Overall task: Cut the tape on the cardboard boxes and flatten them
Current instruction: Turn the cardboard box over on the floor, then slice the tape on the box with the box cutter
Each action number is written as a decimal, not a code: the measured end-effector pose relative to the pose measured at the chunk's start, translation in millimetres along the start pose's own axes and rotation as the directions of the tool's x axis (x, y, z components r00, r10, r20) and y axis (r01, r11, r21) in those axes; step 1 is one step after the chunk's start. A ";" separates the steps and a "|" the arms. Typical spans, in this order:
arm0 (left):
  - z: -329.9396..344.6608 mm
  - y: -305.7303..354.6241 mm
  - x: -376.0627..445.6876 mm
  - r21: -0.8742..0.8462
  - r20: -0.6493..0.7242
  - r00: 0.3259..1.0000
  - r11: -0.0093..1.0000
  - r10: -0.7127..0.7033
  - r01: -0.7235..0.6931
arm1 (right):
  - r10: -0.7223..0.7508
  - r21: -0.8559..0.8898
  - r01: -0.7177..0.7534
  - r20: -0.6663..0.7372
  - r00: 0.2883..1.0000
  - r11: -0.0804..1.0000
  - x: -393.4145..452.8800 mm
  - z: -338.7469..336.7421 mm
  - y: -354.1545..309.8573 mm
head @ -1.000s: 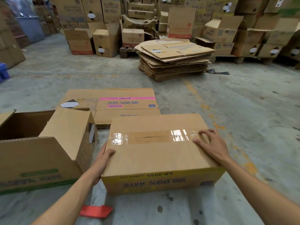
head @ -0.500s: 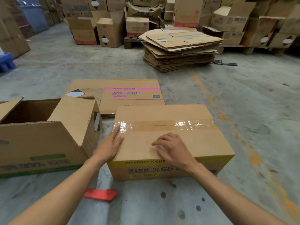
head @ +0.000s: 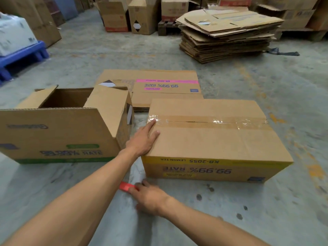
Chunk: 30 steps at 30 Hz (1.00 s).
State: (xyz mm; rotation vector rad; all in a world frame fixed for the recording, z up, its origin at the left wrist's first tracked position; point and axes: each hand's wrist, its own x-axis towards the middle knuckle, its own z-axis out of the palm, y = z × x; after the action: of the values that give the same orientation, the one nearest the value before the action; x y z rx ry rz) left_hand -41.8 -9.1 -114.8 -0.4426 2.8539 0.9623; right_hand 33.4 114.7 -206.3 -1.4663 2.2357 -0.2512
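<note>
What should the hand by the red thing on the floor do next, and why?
Probably close its fingers round the red cutter and lift it. The right hand is reaching onto it on the floor, the tape across the box looks uncut, and the left hand rests flat on the box.

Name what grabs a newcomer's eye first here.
The taped box at centre right, its shiny tape uncut, with the left hand flat on its near-left corner. Just below, the right hand reaches the red cutter on the floor. An open box stands left.
</note>
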 end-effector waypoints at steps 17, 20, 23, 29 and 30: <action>-11.2 9.1 10.8 -0.245 0.158 0.984 0.963 -0.079 0.117 | 0.124 0.376 -0.117 0.006 0.992 0.919 -105.2 -103.7 59.2; -17.9 11.9 10.2 -0.332 0.264 0.940 0.895 -0.216 0.299 | 0.141 0.422 -0.128 0.000 0.990 0.898 -133.1 -138.9 78.5; -11.3 20.7 11.2 -0.531 0.237 0.929 0.763 -0.283 0.368 | 0.149 0.521 -0.093 -0.065 0.987 0.848 -149.1 -168.6 96.9; 23.1 25.3 4.3 -0.259 -0.195 0.928 0.929 -0.317 0.263 | 0.292 0.594 -0.106 -0.228 0.929 0.798 -125.0 -202.7 137.8; 22.7 23.8 2.9 -0.172 -0.213 0.927 0.946 -0.307 0.274 | 0.296 0.549 -0.128 -0.229 0.927 0.826 -114.6 -206.9 140.9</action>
State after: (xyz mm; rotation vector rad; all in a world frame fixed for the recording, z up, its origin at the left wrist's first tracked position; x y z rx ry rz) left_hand -51.8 22.0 -119.6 -1.0304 2.8108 1.1192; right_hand -140.2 257.9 -47.9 -0.9142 2.2791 -0.9930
